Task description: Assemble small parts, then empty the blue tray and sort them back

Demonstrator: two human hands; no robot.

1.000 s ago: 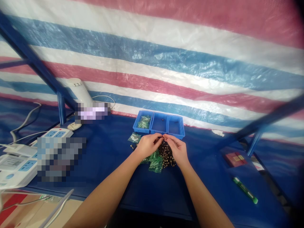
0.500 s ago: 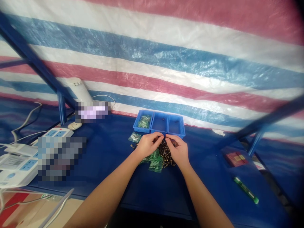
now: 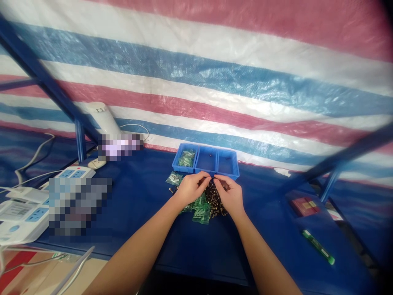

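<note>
My left hand (image 3: pixel 192 187) and my right hand (image 3: pixel 229 192) face each other just in front of the blue bins, fingertips pinched and almost meeting. Whatever lies between those fingertips is too small to make out. Under and between the hands spreads a pile of small brass-and-black screws (image 3: pixel 216 205). Green-tinted plastic packets (image 3: pixel 201 209) with small parts inside lie beside the pile, partly covered by my left hand. Another small clear packet (image 3: pixel 174 178) rests left of that hand, close to a few loose screws (image 3: pixel 171 190).
Three joined blue bins (image 3: pixel 206 159) stand behind the hands; the left one holds packets (image 3: pixel 186 158). At left lies a white power strip (image 3: pixel 29 217) with cables, near a white cylinder (image 3: pixel 104 119). A green tube (image 3: pixel 318 246) and a red box (image 3: pixel 305 206) are at right.
Hardly anything differs. Both hands stay pinched in the same place over the pile, and the whole view has shifted very slightly.
</note>
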